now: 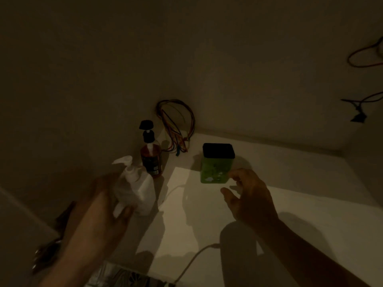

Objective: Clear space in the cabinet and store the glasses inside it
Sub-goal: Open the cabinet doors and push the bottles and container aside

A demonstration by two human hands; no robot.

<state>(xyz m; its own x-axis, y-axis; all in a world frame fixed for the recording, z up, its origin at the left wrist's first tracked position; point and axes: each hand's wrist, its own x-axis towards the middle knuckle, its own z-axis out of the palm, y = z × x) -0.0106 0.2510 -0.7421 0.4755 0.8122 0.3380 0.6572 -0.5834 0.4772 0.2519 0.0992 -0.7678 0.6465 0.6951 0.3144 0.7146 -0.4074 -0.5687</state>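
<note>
The green tub (215, 166) stands upright on the cabinet shelf (290, 183), just ahead-left of my right hand (248, 199), which is spread and empty. My left hand (103, 206) grips the white pump bottle (134, 189). No glasses in view.

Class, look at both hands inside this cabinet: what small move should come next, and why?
Probably close the open right hand round the green container with the black lid: its fingers sit just short of it, while the left hand already grips the white pump bottle.
</note>
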